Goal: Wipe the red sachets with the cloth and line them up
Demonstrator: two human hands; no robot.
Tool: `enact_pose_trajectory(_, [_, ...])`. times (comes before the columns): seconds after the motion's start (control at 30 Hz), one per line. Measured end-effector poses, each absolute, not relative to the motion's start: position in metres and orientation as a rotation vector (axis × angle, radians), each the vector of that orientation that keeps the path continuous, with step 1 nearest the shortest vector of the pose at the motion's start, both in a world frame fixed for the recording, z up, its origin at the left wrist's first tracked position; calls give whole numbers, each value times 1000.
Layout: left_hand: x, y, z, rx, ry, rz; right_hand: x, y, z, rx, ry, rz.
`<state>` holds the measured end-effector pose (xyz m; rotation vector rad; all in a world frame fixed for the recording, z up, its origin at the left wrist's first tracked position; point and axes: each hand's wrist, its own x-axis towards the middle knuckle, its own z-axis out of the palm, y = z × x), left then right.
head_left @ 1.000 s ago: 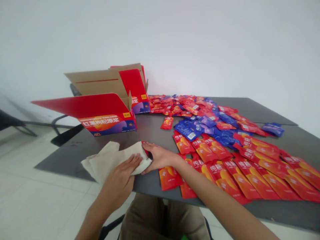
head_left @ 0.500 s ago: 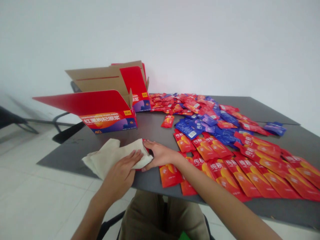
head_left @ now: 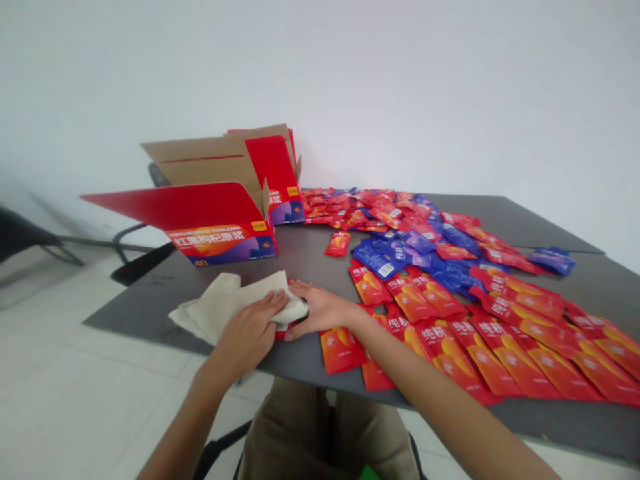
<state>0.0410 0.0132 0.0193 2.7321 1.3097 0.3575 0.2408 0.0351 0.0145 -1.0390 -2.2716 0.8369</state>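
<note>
I'm sitting at a dark grey table [head_left: 520, 223], plain whitish wall [head_left: 400, 87] right behind it. Pale tiled floor [head_left: 75, 380], one black chair [head_left: 143, 262] past the table's left side, another dark seat [head_left: 23, 235] way over to my left. Light's pretty soft and flat in here.

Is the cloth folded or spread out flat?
Folded, loosely: the cloth shows overlapping layers toward its left end. The left hand covers part of it, so I can't tell how many.

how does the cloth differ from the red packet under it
The cloth is plain and pale; the packet is red where it shows. The cloth lies on top, mostly in view; the packet is beneath, mostly hidden. The left hand lies on the cloth; the right hand holds the packet.
</note>
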Motion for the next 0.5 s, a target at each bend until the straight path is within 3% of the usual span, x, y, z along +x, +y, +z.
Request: enact_pose_trajectory(0.5, [47, 23, 21, 2731, 1323, 381, 242, 33, 17, -1020, -2220, 878])
